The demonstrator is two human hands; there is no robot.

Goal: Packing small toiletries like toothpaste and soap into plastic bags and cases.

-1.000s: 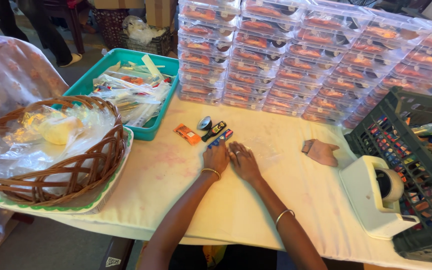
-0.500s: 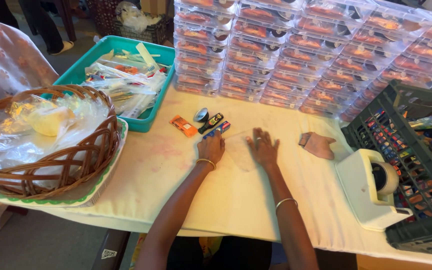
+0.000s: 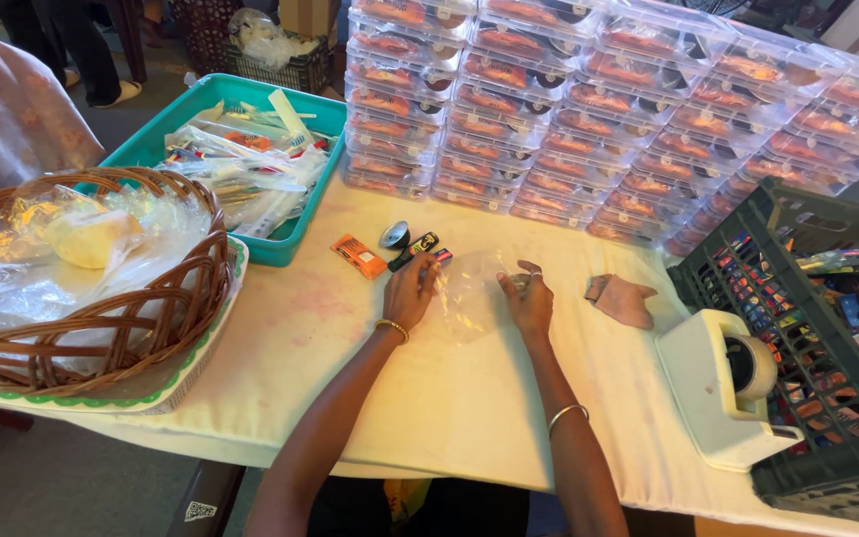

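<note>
Both hands hold a clear plastic bag stretched between them just above the white table cover. My left hand pinches its left edge and my right hand pinches its right edge. Just beyond my left hand lie an orange packet, a small round dark item and a black-and-yellow stick-shaped item. A brown cloth piece lies to the right of my right hand.
A wicker basket with plastic bags sits at left on a tray. A teal bin of packets stands behind it. Stacked clear boxes line the back. A white tape dispenser and a dark crate stand at right.
My hands were together flat on the table, then spread apart. Now they hold a clear bag up between them. The camera has moved closer.
</note>
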